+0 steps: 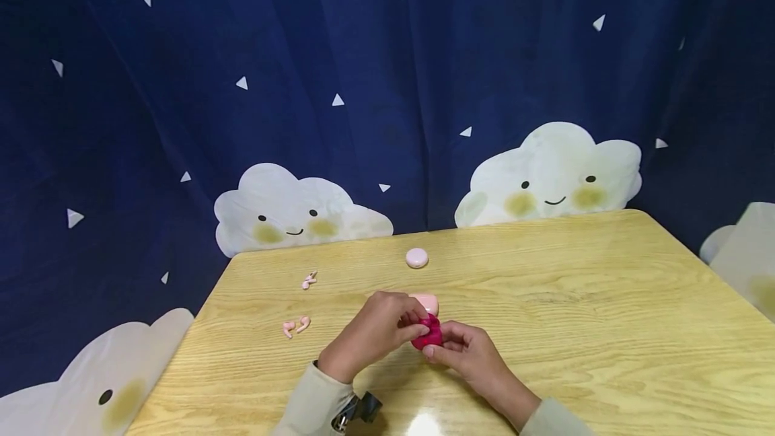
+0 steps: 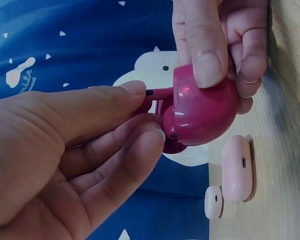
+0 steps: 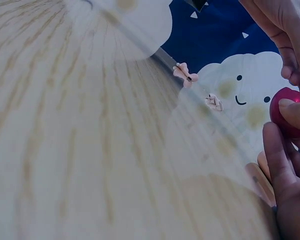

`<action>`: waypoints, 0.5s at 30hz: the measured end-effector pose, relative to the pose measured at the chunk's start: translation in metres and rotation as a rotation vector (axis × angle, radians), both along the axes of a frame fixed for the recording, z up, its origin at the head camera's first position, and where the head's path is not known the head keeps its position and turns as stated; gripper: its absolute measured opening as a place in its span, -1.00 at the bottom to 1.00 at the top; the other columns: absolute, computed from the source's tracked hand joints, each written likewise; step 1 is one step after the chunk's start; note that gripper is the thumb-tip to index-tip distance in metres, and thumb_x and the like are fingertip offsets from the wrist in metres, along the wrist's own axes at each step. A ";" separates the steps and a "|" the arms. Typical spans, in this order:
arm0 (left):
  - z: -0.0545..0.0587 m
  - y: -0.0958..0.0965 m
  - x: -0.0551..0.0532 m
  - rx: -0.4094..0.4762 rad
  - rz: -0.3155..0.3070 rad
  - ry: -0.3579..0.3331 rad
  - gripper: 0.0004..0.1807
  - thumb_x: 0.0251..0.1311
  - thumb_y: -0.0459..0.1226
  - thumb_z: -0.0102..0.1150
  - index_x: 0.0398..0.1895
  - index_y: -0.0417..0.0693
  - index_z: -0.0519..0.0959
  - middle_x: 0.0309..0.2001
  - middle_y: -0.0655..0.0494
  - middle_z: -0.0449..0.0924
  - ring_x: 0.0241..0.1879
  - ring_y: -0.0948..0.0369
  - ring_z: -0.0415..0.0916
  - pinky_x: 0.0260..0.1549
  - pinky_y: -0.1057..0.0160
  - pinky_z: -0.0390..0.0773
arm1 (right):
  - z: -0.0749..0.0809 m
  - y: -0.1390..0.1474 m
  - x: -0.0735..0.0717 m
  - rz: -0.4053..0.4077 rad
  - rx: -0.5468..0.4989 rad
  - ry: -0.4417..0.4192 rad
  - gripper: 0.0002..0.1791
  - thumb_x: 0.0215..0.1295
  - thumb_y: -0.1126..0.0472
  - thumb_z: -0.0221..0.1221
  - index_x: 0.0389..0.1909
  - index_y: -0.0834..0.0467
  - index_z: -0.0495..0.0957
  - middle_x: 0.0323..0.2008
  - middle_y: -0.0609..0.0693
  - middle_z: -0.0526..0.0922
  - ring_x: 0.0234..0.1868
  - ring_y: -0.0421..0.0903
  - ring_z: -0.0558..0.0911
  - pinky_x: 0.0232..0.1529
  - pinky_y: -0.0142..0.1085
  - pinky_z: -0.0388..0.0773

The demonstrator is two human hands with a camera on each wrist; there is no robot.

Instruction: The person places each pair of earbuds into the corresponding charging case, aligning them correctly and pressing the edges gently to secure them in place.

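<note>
My right hand (image 1: 475,358) holds a glossy magenta earbud case (image 2: 207,107), its thumb pressing on the outside and its fingers behind. Between the thumb and fingertips of my left hand (image 1: 381,328) is a magenta earbud (image 2: 162,93), pinched by its stem at the case's mouth. Part of another rounded magenta piece shows in that opening; how deep the earbud sits is hidden by the fingers. Just beyond the hands on the table lies a pale pink oblong case (image 2: 235,170). In the right wrist view, the magenta case is partly cut off by the frame edge.
A small round pale case (image 1: 416,258) lies farther back on the wooden table (image 1: 575,315). To the left are a pair of light pink earbuds (image 1: 303,322) and, behind them, more pale earbuds (image 1: 309,280) close together. A dark blue curtain (image 1: 363,39) hangs behind.
</note>
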State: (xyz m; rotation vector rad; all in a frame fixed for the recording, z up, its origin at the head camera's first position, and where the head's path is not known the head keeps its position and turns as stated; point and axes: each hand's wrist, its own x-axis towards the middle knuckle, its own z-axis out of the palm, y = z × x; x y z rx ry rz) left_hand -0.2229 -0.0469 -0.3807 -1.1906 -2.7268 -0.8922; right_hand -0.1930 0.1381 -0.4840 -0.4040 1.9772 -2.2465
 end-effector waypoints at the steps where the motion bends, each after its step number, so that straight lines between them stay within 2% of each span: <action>1: 0.000 0.000 0.000 -0.004 -0.001 0.007 -0.92 0.10 -0.30 0.37 -0.33 -0.08 0.68 -0.44 0.26 0.62 -0.46 0.52 0.48 -0.43 0.57 0.47 | 0.000 0.000 0.000 0.001 0.001 0.002 -0.65 0.15 0.33 0.33 -0.13 0.48 0.53 -0.17 0.27 0.64 -0.24 -0.13 0.68 -0.20 -0.26 0.64; 5: -0.001 0.000 0.000 -0.016 0.001 0.041 -0.91 0.10 -0.30 0.37 -0.32 -0.07 0.69 -0.45 0.27 0.60 -0.46 0.52 0.46 -0.43 0.59 0.45 | 0.000 0.000 0.000 0.003 -0.002 -0.001 -0.65 0.15 0.33 0.33 -0.13 0.48 0.52 -0.18 0.24 0.64 -0.25 -0.13 0.68 -0.21 -0.26 0.64; 11: -0.002 0.001 0.000 -0.044 0.015 0.137 -0.90 0.07 -0.26 0.40 -0.34 -0.02 0.70 -0.46 0.30 0.55 -0.45 0.49 0.46 -0.42 0.60 0.41 | 0.000 -0.001 0.000 -0.007 -0.009 -0.013 -0.63 0.13 0.33 0.34 -0.12 0.48 0.52 -0.21 0.19 0.65 -0.27 -0.13 0.69 -0.23 -0.25 0.65; 15: -0.004 0.001 -0.001 -0.057 0.026 0.163 -0.89 0.06 -0.24 0.42 -0.34 0.00 0.71 -0.44 0.30 0.56 -0.42 0.45 0.48 -0.40 0.59 0.40 | 0.000 0.000 0.001 -0.011 0.010 -0.017 -0.62 0.14 0.32 0.34 -0.11 0.47 0.53 -0.20 0.21 0.64 -0.25 -0.13 0.69 -0.22 -0.26 0.65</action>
